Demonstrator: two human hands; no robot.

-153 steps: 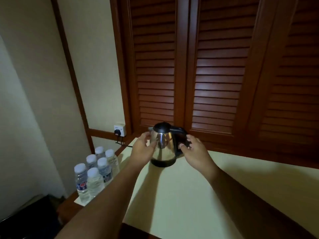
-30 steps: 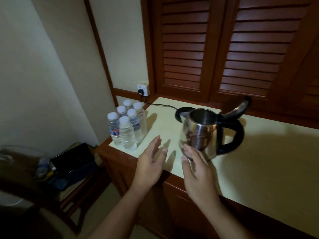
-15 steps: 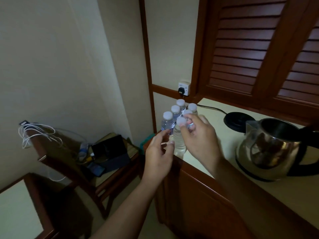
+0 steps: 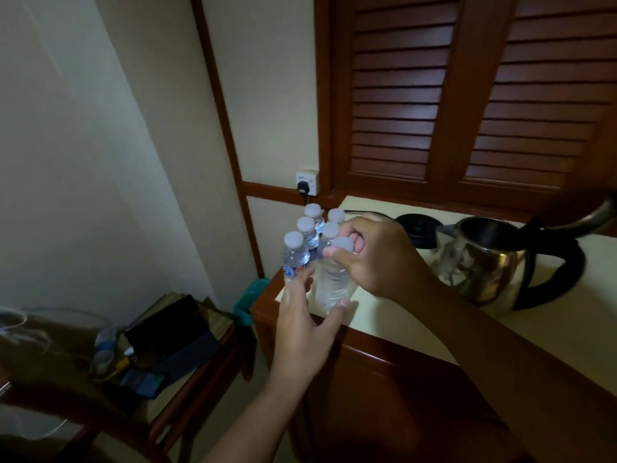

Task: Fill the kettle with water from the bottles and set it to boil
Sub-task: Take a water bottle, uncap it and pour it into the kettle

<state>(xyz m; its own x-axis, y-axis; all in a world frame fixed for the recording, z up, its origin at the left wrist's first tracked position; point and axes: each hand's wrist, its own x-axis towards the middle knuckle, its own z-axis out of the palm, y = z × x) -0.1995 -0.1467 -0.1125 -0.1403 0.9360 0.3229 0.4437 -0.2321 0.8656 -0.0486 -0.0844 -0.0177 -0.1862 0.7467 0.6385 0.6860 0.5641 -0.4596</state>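
Several clear water bottles with white caps stand clustered at the left corner of the cream counter. My right hand pinches the white cap of the nearest bottle. My left hand holds that bottle low on its body, thumb on its right side. The steel kettle stands on the counter to the right, lid flipped up, black handle facing right. Its black base sits behind it, apart from the kettle.
A cord runs from the base to a plug in the wall socket. Louvered wooden doors rise behind the counter. A low wooden table with a dark case and clutter stands at lower left, beside a teal item.
The kettle came off its base with its lid opened. Since half a second ago, my left hand closed onto the nearest bottle's lower body while my right hand stayed on its cap.
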